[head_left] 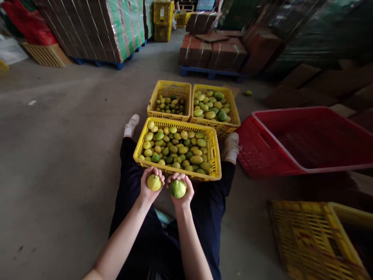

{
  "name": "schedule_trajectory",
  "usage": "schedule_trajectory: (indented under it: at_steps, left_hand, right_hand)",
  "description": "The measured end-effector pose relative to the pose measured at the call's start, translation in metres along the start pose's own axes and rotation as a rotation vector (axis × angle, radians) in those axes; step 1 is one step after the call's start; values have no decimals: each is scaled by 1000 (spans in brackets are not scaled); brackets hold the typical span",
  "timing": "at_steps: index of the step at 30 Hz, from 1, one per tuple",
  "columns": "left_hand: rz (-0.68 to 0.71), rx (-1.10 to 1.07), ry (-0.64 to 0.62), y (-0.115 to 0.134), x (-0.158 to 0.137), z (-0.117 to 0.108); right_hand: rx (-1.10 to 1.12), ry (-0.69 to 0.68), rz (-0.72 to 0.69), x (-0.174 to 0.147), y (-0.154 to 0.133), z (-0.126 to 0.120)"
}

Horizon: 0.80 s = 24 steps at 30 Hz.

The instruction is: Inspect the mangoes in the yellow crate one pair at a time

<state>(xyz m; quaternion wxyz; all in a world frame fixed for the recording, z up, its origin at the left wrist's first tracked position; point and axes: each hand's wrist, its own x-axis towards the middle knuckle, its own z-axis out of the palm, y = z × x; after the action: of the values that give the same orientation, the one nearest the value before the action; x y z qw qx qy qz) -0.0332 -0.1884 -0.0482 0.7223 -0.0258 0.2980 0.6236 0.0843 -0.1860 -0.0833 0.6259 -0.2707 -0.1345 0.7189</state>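
Observation:
My left hand is closed around a yellow lemon, its tip facing up at me. Beside it, my right hand grips a greener lemon. Both hands are side by side above my lap, at the near rim of a yellow plastic crate. Many yellow and green lemons fill the bottom of that crate. Behind it stand two more yellow crates: the left one holds small lemons, the right one larger yellow and green ones.
A big red crate stands at my right, with another yellow crate nearer. Beyond are cardboard stacks on a blue pallet and wrapped stacks. My feet flank the crates. One fruit lies on the floor.

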Motion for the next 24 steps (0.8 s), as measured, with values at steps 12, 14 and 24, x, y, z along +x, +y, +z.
schedule_trajectory:
  at_steps: [12, 14, 24]
  left_hand:
    - [-169, -237, 191, -9, 10, -4]
    - [-178, -285, 309, -11, 18, -3]
    - [-716, 235, 392, -27, 2, -103]
  right_hand:
    - [313, 181, 154, 7, 8, -13]
    - [411, 258, 246, 10, 8, -15]
    - [414, 501, 421, -7, -1, -91]
